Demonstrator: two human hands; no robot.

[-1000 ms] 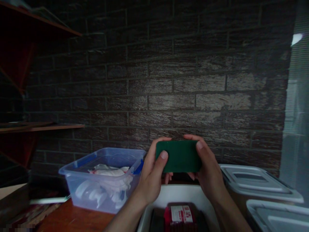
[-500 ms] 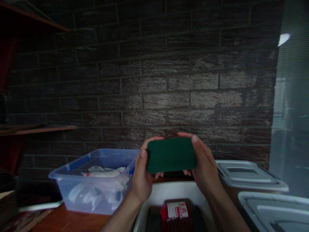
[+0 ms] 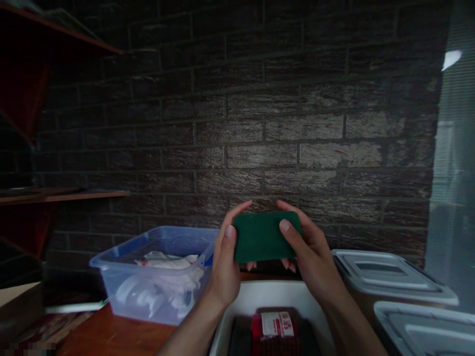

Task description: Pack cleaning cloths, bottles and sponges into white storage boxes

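I hold a dark green rectangular pad [image 3: 260, 238] up in front of a dark brick wall, gripped at both ends. My left hand [image 3: 224, 269] clasps its left end, thumb on the front face. My right hand [image 3: 309, 257] clasps the right end, its thumb pressed further in across the front. Fingers of both hands curl behind the pad. Below my hands stands a white bin [image 3: 237, 306] that holds a dark red packet with a white label [image 3: 276, 329].
A clear plastic tub [image 3: 122, 257] with blue handles and white wrapped items sits on the red-brown wooden table [image 3: 107, 338] at left. Two white-lidded containers [image 3: 393, 277] stand at right. Wooden shelves [image 3: 63, 195] jut from the left wall.
My right thumb has slid inward across the pad's front face. The pad stays held at about the same height between both hands.
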